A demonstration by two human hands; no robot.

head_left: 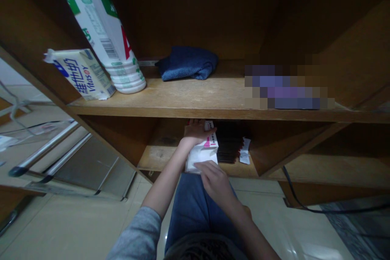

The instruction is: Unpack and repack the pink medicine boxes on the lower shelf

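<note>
Beneath left hand [197,131], white box [202,155]

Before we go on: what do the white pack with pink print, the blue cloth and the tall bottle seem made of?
White pack: probably matte paper or thin card, judging by its flat white faces and printed lettering.
Blue cloth: likely soft, dull terry fabric; its surface looks fuzzy and folds loosely.
Tall bottle: apparently smooth plastic, with moulded ridges near the base.

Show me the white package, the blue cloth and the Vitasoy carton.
White package [203,154], head view: its bare white middle.
Blue cloth [188,65], head view: its folded middle.
Vitasoy carton [78,75], head view: its printed front.
</note>
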